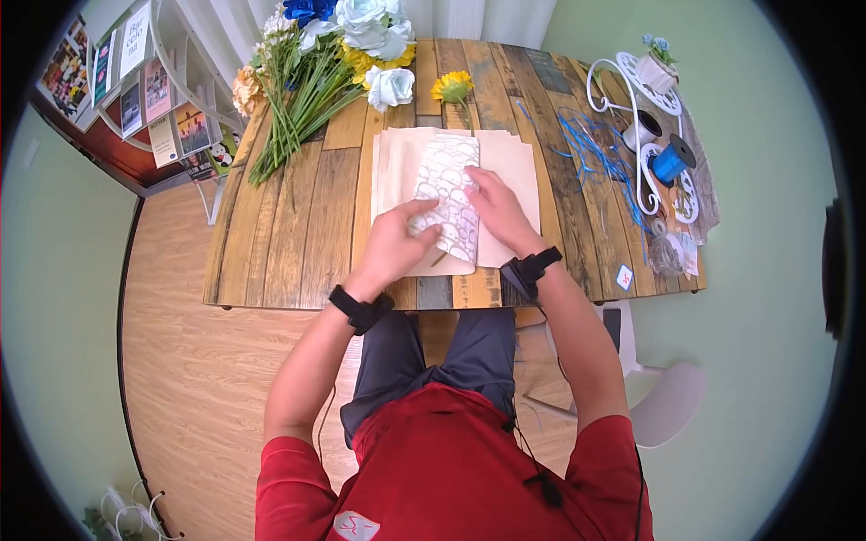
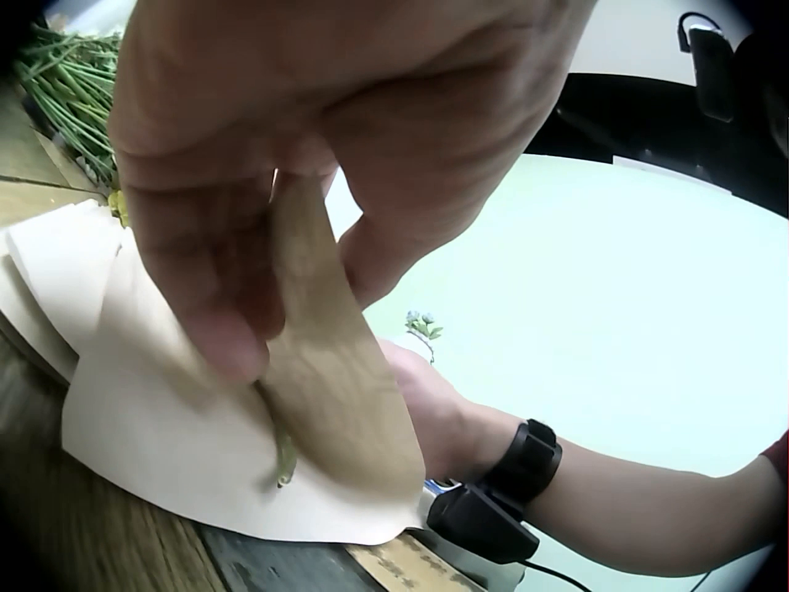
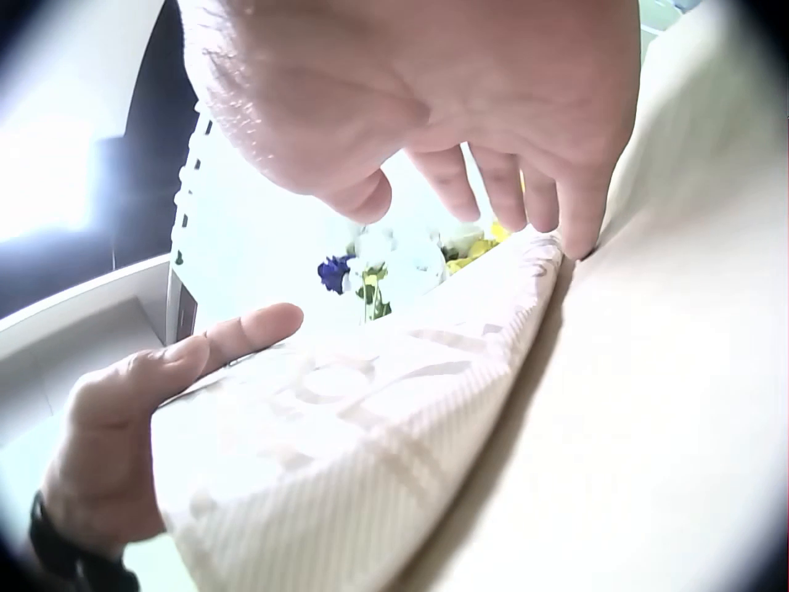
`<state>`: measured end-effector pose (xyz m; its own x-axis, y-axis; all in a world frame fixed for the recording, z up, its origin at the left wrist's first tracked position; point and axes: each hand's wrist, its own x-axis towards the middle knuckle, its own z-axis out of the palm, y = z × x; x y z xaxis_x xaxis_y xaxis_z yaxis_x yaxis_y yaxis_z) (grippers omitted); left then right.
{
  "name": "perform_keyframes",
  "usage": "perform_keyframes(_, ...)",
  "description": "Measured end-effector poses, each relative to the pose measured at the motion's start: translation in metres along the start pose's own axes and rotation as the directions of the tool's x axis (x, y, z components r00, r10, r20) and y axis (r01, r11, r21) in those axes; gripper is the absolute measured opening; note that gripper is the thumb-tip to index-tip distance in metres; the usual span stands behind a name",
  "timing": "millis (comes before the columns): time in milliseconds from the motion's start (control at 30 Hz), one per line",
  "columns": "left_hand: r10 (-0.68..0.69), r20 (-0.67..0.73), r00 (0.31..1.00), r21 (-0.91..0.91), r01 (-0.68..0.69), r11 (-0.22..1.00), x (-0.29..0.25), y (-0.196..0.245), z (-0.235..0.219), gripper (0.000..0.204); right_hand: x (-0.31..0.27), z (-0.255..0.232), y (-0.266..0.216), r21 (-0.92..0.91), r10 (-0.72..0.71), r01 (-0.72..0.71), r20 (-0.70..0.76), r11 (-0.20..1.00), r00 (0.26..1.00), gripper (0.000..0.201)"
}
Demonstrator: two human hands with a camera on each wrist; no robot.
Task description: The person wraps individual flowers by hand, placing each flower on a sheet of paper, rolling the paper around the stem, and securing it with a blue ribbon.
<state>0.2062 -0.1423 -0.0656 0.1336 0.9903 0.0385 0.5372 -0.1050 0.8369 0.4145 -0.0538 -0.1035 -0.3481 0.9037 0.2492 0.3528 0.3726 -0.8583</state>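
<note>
A sheet of wrapping paper, white with a looped pattern, is folded over on a stack of pale paper sheets. My left hand grips the left side of the fold. In the left wrist view the paper's plain tan underside runs up between thumb and fingers. A short green stem end pokes out from under the fold. My right hand lies at the fold's right edge. Its fingers are nearly straight in the right wrist view, fingertips right at the creased edge.
Long-stemmed flowers lie at the back left, with a white rose and a yellow flower beyond the paper. To the right are tangled blue ribbon, a blue spool, a white metal stand and a small card.
</note>
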Motion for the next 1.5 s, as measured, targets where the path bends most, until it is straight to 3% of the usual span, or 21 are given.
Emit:
perform_keyframes(33,0.042,-0.056,0.998,-0.077,-0.046,0.996,-0.002,0.013,0.002,0.057,0.001,-0.002,-0.003,0.000,-0.001,0.001,0.003,1.000,1.000,0.043)
perform_keyframes(100,0.078,-0.114,0.990,-0.152,-0.095,0.984,-0.005,0.031,0.009,0.066,0.003,-0.010,-0.010,0.432,0.248,-0.187,-0.088,0.882,0.965,0.052)
perform_keyframes(133,0.153,-0.102,0.983,-0.255,-0.175,0.951,-0.006,0.038,0.014,0.074,0.004,-0.015,-0.007,0.431,0.248,-0.188,-0.087,0.883,0.965,0.052)
perform_keyframes(200,0.228,-0.099,0.969,-0.360,-0.248,0.899,-0.005,0.045,0.024,0.084,0.005,-0.029,-0.001,0.725,0.464,-0.290,-0.047,0.625,0.884,0.067)
perform_keyframes(267,0.359,0.061,0.931,-0.310,-0.325,0.893,-0.003,0.050,0.032,0.090,0.002,-0.051,0.014,0.754,0.483,-0.326,0.013,0.570,0.876,0.079)
perform_keyframes(300,0.411,0.046,0.910,-0.188,-0.396,0.899,0.000,0.045,0.039,0.075,0.003,-0.062,0.032,0.802,0.451,-0.338,0.096,0.493,0.888,0.079)
perform_keyframes(333,0.412,0.044,0.910,-0.191,-0.397,0.898,0.003,0.037,0.043,0.075,0.004,-0.068,0.043,0.840,0.409,-0.353,0.176,0.412,0.895,0.080)
perform_keyframes(367,0.408,0.039,0.912,0.030,-0.409,0.912,0.006,0.030,0.045,0.060,-0.005,-0.075,0.009,0.831,0.380,-0.373,0.215,0.413,0.900,0.067)
perform_keyframes(400,0.404,0.032,0.914,0.250,-0.399,0.882,0.007,0.023,0.048,0.047,-0.010,-0.077,0.008,0.830,0.381,-0.374,0.215,0.415,0.899,0.067)
perform_keyframes(433,0.405,0.033,0.914,0.248,-0.400,0.882,0.007,0.021,0.049,0.047,-0.013,-0.079,0.008,0.805,0.388,-0.375,0.197,0.460,0.900,0.060)
perform_keyframes(467,0.273,0.010,0.962,0.363,-0.258,0.896,0.008,0.018,0.049,0.034,-0.016,-0.082,0.009,0.779,0.394,-0.374,0.178,0.504,0.902,0.052)
perform_keyframes(500,0.140,-0.030,0.990,0.468,-0.110,0.877,0.008,0.016,0.050,0.023,-0.018,-0.086,0.015,0.787,0.453,-0.443,0.237,0.429,0.860,0.040)
perform_keyframes(533,0.141,-0.027,0.990,0.468,-0.112,0.877,0.009,0.013,0.050,0.023,-0.021,-0.086,0.017,0.788,0.454,-0.442,0.235,0.428,0.859,0.040)
perform_keyframes(600,0.030,-0.043,0.999,0.503,-0.005,0.865,0.015,0.008,0.052,0.012,-0.026,-0.086,0.023,0.610,0.535,-0.525,0.189,0.593,0.823,0.035)
perform_keyframes(633,0.031,-0.041,0.999,0.502,-0.006,0.865,0.017,0.004,0.054,0.012,-0.028,-0.086,0.024,0.610,0.536,-0.525,0.188,0.593,0.823,0.035)
perform_keyframes(733,0.098,-0.022,0.995,0.393,-0.081,0.916,0.025,-0.003,0.057,0.013,-0.029,-0.084,0.028,0.579,0.541,-0.526,0.167,0.623,0.824,0.033)
perform_keyframes(800,0.131,0.092,0.987,0.176,-0.146,0.973,0.032,0.003,0.059,0.016,-0.029,-0.084,0.031,0.602,0.548,-0.520,0.158,0.607,0.822,0.030)
perform_keyframes(1133,0.166,0.145,0.976,0.225,-0.195,0.955,0.062,0.033,0.100,0.024,-0.031,-0.085,0.029,0.608,0.552,-0.533,0.180,0.588,0.814,0.032)
perform_keyframes(1333,0.194,0.236,0.952,0.214,-0.246,0.945,0.054,0.035,0.095,0.025,-0.030,-0.077,0.029,0.641,0.499,-0.416,0.058,0.645,0.865,0.032)
perform_keyframes(1400,0.233,0.226,0.946,0.235,-0.285,0.929,0.054,0.031,0.100,0.024,-0.028,-0.075,0.026,0.612,0.490,-0.372,-0.029,0.698,0.872,0.032)
perform_keyframes(1500,0.309,0.184,0.933,0.281,-0.351,0.893,0.053,0.022,0.108,0.023,-0.025,-0.077,0.013,0.591,0.465,-0.370,-0.009,0.717,0.885,0.032)
